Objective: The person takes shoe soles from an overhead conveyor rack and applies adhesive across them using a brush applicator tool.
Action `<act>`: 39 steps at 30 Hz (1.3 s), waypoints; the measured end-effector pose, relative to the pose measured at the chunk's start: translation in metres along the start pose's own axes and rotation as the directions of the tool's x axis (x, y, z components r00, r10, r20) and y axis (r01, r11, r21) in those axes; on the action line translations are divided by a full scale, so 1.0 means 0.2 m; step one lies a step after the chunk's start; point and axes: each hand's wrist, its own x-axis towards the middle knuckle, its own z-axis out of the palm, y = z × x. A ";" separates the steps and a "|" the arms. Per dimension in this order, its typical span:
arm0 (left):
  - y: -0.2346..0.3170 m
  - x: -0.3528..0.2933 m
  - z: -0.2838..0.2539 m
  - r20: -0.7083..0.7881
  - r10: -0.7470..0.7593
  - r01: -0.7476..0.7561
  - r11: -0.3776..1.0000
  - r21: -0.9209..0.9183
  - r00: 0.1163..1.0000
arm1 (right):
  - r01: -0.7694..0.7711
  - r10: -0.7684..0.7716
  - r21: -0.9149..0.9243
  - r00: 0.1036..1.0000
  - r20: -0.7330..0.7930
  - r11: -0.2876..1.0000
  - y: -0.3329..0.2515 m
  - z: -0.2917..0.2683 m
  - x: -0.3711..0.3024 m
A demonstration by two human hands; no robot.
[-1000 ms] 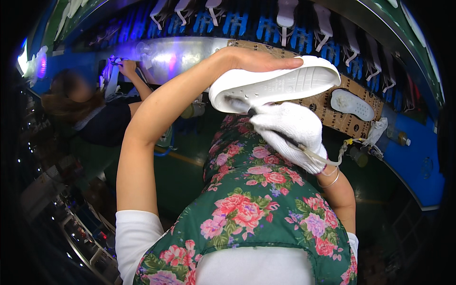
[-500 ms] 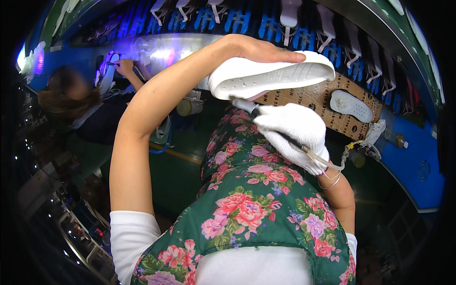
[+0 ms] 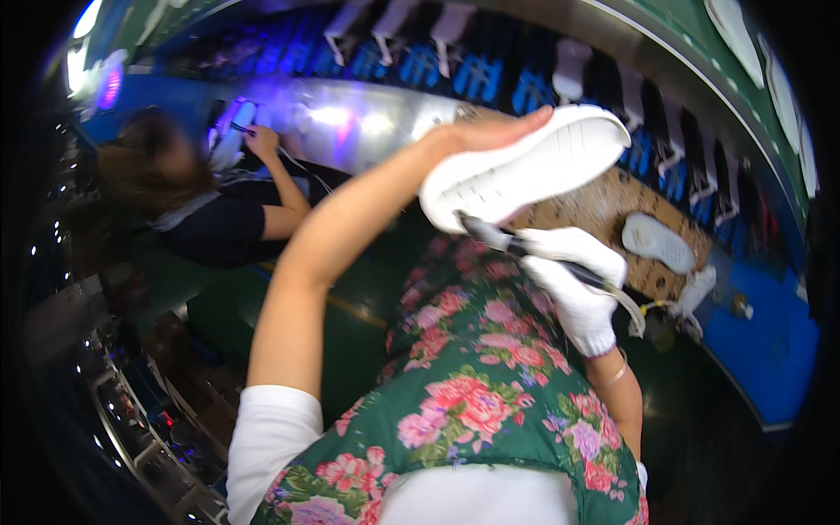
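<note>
My bare left hand [image 3: 500, 133] grips a white shoe sole [image 3: 534, 166] along its far edge. The sole is tilted, and its inner face, with small slots or holes, is turned toward me. In my right hand [image 3: 577, 280], covered by a white knitted glove, is a pen-shaped grinder [image 3: 492, 234] with a dark body and a pale hose trailing behind. The grinder's tip is at the sole's near left end; blur hides whether it touches. A second white sole [image 3: 658, 243] lies apart on printed brown cardboard [image 3: 586, 210] to the right.
Shoe parts with straps hang on a rack of blue holders [image 3: 477, 80] along the far side. A shiny metal surface [image 3: 350, 109] lies at far left, where a co-worker [image 3: 219, 210] handles another shoe part. The blue table [image 3: 752, 376] curves along the right.
The sole has turned more face-on toward me, its right end rising. My right hand and grinder have shifted down and right in view. The whole view has also shifted.
</note>
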 end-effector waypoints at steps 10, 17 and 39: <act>-0.44 0.03 0.28 -0.162 0.300 -0.335 0.724 -0.603 0.940 | -0.045 -0.018 -0.188 0.948 -0.319 0.981 0.03 -0.15 0.10; -0.48 -0.10 0.28 -0.180 0.229 -0.284 0.874 -0.395 0.957 | 0.091 -0.108 -0.332 0.994 -0.033 0.939 -0.02 -0.19 0.12; -0.48 -0.08 0.54 -0.254 0.518 -0.415 0.221 -0.882 0.817 | 0.396 -0.478 -0.483 0.877 -0.052 0.781 -0.15 -0.06 0.08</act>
